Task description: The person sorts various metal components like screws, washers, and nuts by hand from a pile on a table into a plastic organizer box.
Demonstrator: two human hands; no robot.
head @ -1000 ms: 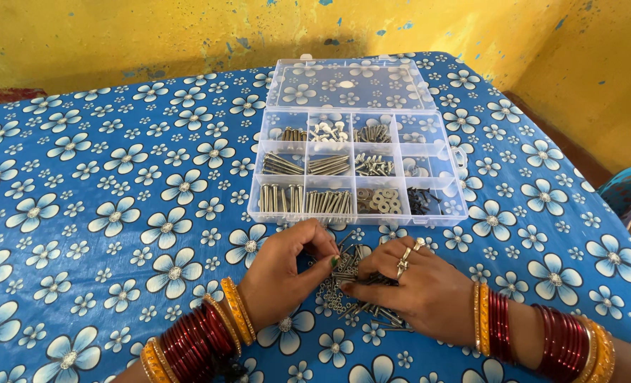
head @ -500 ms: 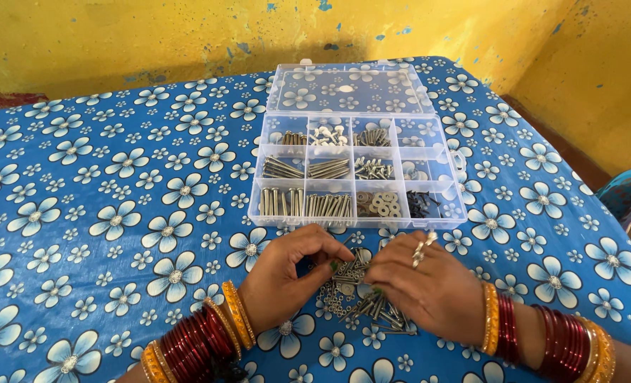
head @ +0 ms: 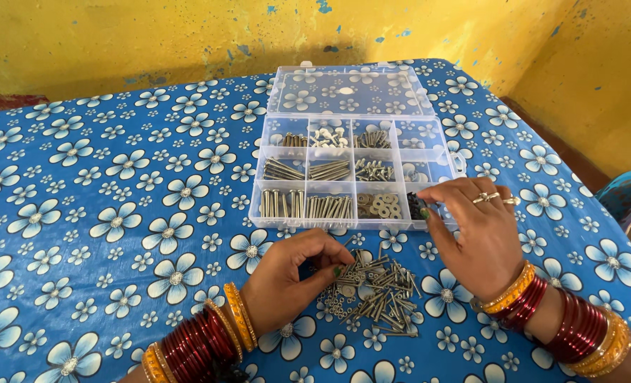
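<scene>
Head view: organiser box (head: 464,164) holds sorted screws (head: 328,207), washers (head: 379,204).

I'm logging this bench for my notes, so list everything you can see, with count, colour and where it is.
Organiser box: one, clear plastic, lid open, centre of table.
Sorted fasteners: many, silver, plus dark screws in the near right compartment.
Loose pile: many, silver screws and nuts, on the cloth before the box.
Tablecloth: one, blue with white flowers.
Wall: yellow, behind.
Left hand: fingertips at the pile.
Right hand: fingertips at the dark screws.
</scene>
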